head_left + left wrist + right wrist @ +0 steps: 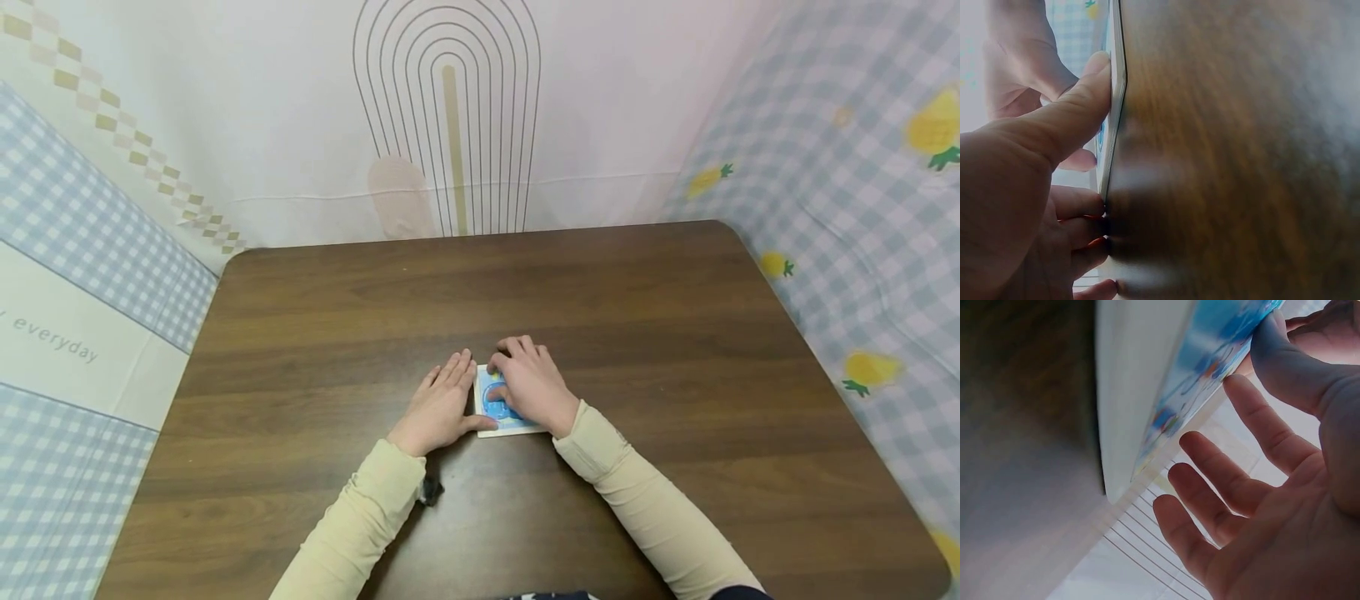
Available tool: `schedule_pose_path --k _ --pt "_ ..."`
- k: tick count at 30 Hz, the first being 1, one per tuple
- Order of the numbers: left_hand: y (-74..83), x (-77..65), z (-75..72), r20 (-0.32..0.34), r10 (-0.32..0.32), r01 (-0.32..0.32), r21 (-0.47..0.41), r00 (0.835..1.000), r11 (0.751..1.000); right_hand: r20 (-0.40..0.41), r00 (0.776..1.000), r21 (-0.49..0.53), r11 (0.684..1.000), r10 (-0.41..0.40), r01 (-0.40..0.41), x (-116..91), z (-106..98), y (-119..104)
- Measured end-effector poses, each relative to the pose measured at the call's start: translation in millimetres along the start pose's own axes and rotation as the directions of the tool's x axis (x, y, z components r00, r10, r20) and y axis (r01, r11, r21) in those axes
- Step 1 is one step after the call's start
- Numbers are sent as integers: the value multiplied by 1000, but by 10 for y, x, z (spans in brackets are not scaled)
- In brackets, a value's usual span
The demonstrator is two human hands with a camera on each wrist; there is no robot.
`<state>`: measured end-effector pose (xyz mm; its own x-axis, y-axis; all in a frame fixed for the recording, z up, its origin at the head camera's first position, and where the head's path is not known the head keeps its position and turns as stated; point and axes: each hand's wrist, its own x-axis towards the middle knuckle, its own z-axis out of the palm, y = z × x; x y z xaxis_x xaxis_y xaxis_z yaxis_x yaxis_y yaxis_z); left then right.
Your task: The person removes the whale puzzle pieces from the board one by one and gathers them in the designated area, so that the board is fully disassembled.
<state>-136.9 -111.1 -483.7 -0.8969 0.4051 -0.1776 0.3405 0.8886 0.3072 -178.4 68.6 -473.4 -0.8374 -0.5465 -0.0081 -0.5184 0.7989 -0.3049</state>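
Observation:
A small flat square board [514,431] with a pale border and a blue picture lies on the brown table. My left hand [442,408] rests at its left side, fingers straight along the edge. The left thumb [1088,94] lies over the board's near left corner. Over the picture, my right hand [531,385] covers the board's right part. In the right wrist view its thumb [1285,365] touches the blue picture [1207,365], and the index fingertip is at the picture's far edge. The other right fingers are spread and slightly bent, apart from the board.
The wooden table [637,300] has rounded corners and stretches around both hands. A white cloth with an arch pattern [450,117] hangs behind it, and checked cloths [847,250] flank the sides. A small black object [431,490] sits beside the left sleeve.

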Motion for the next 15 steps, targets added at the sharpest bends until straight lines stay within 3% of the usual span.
schedule_pose_path --k 15 --pt "10 2 -6 -1 -5 5 -5 1000 1000 -14 1000 15 1000 -12 12 11 20 34"
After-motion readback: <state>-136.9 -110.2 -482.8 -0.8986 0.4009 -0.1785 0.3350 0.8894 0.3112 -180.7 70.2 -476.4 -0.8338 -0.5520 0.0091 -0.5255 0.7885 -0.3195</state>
